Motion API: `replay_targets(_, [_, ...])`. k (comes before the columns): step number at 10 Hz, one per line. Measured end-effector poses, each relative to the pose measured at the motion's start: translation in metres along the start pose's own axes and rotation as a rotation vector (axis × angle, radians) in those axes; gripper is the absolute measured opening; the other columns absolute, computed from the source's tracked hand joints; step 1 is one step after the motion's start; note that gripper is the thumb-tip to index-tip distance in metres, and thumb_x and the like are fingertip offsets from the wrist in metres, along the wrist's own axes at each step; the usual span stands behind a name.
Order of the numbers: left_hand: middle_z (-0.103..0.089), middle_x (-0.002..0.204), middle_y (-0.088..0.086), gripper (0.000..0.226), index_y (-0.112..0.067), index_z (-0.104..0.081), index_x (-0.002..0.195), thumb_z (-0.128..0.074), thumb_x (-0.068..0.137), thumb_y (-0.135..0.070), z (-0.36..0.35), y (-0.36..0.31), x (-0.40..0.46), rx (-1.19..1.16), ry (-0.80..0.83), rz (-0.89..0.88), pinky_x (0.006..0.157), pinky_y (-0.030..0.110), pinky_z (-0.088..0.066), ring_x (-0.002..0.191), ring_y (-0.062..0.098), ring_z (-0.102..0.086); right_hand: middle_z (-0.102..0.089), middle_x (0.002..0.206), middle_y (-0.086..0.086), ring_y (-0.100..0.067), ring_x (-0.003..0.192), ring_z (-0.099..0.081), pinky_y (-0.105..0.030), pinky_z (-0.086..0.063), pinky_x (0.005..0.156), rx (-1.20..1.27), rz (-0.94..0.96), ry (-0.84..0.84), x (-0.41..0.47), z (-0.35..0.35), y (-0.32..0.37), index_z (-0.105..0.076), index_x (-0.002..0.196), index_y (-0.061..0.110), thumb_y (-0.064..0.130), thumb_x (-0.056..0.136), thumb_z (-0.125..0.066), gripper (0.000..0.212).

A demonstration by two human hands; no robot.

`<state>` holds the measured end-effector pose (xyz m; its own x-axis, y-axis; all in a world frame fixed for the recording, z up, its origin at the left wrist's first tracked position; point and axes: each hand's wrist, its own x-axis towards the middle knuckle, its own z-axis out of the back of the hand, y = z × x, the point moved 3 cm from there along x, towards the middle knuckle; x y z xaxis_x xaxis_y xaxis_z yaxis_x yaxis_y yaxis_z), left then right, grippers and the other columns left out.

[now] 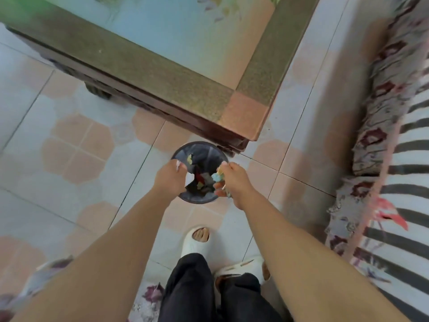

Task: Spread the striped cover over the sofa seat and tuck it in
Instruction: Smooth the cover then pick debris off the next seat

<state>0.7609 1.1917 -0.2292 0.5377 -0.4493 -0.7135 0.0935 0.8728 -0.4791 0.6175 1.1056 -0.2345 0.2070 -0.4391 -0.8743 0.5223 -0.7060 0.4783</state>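
Over the bin [199, 196], our left hand [169, 176] pinches white paper [190, 177]; our right hand [233, 181] grips crumpled scraps [217, 176]; striped cover [404, 182] at right.

Soft, even daylight fills a bright indoor scene, with no hard shadows on the pale tiled floor [69, 140]. A diffuse sheen washes over the glass tabletop [185, 31] at far centre, and a green colour cast tints the far left corner. Wide-angle distortion bows straight lines and stretches both forearms toward the near edge. Motion blur smears the striped cover [404, 159] at right; detail throughout looks soft and smoothed.
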Motion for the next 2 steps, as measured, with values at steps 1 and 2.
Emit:
replay_targets(1, [-0.056,0.120,0.021,0.031,-0.006,-0.053,0.119,-0.043,0.097,-0.025,-0.004,0.013,0.019,-0.116,0.070,0.040,0.090,0.050,-0.053,0.102,0.037,-0.059,-0.056,0.115,-0.015,-0.027,0.094,-0.059,-0.041,-0.057,0.076,0.077,-0.086,-0.004,0.022,-0.020,-0.002,-0.049,0.121,0.013,0.037,0.100,-0.035,0.034])
replay_targets(2, [-0.048,0.137,0.014,0.043,-0.011,-0.042,0.136,-0.043,0.097,-0.029,-0.009,0.024,0.033,-0.044,0.121,0.042,0.098,0.048,-0.048,0.119,0.034,-0.050,-0.048,0.136,-0.011,-0.029,0.111,-0.052,-0.050,-0.049,0.092,0.060,-0.126,-0.008,0.031,-0.029,-0.003,-0.043,0.135,0.017,0.043,0.100,-0.030,0.046])
